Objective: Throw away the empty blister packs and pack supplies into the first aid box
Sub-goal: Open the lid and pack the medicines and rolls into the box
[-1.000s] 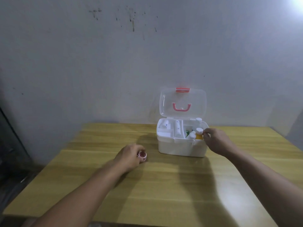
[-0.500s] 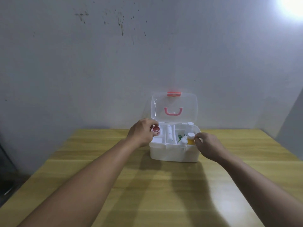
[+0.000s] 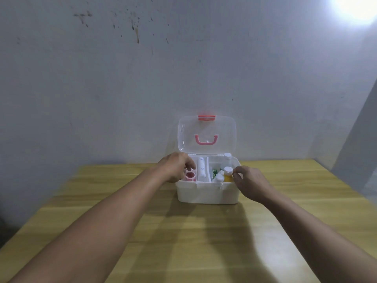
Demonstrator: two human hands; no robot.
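A white first aid box (image 3: 207, 194) stands open on the wooden table (image 3: 204, 242), its clear lid (image 3: 206, 134) with a pink handle raised toward the wall. My left hand (image 3: 175, 168) hovers over the box's left compartment, fingers curled beside a pink tape roll (image 3: 190, 176) that lies inside. A white bandage roll (image 3: 202, 169) fills the middle slot. My right hand (image 3: 250, 181) pinches the white cap of an orange bottle (image 3: 228, 174) in the right compartment, next to a small white bottle (image 3: 218, 177) and a taller white bottle (image 3: 227, 157) behind.
A grey stained wall (image 3: 142, 78) rises right behind the table. A bright light (image 3: 359, 7) glares at the top right. The table's left edge drops to a dark floor area (image 3: 6, 231).
My left hand carried the pink tape roll from the table up to the box, and the roll now lies in the left compartment. My right hand stayed at the orange bottle.
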